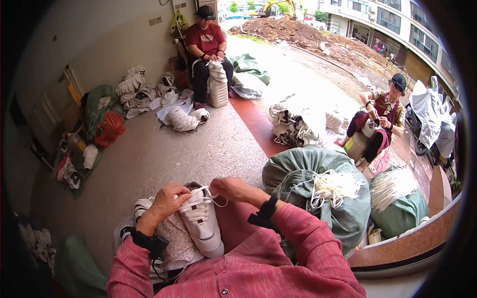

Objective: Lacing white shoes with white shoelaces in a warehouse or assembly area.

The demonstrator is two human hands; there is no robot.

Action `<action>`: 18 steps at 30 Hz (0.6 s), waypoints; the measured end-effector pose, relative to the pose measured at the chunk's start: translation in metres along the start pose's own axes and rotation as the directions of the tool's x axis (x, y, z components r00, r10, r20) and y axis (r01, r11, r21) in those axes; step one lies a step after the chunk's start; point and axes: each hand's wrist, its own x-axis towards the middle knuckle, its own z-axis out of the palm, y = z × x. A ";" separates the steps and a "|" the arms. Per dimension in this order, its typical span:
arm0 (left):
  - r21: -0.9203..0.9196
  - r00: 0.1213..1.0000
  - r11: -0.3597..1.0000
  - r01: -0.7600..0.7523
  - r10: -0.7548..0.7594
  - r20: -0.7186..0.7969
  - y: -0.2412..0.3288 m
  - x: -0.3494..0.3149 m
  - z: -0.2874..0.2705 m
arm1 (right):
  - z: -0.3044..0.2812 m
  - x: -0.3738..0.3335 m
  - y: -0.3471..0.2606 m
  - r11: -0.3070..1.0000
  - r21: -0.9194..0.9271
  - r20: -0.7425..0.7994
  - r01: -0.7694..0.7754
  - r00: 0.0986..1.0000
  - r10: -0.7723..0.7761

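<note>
A white sneaker rests on my lap, toe toward me, with a white shoelace threaded across its front. At its upper left edge my left hand has its fingers pinched together by the lacing; the lace between them is hardly visible. My right hand pinches the lace on the other side, where a loop of it bends out beside the shoe opening. Under and left of the sneaker lies a pale patterned cloth. Part of another white shoe shows beyond my left wrist.
A large green sack with a bundle of white laces stands at my right, beside a second lace-topped green sack. Two seated people handle shoes farther off. Shoe piles lie on the floor.
</note>
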 end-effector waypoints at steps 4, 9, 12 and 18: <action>-0.132 0.980 0.981 0.140 -0.118 0.160 -0.003 0.020 0.020 | 0.005 -0.007 -0.010 0.988 -0.022 0.001 0.153 0.988 -0.153; -0.267 0.901 0.889 0.372 -0.277 0.335 -0.031 0.028 0.045 | 0.003 -0.013 -0.024 0.995 -0.043 -0.004 0.093 0.996 -0.093; -0.402 0.862 0.778 0.483 -0.342 0.375 -0.030 0.027 0.050 | 0.007 -0.010 -0.014 0.996 -0.058 -0.004 0.064 0.998 -0.064; -0.463 0.854 0.727 0.508 -0.353 0.382 -0.027 0.024 0.052 | 0.012 0.003 0.008 0.983 0.158 0.106 0.093 0.988 -0.111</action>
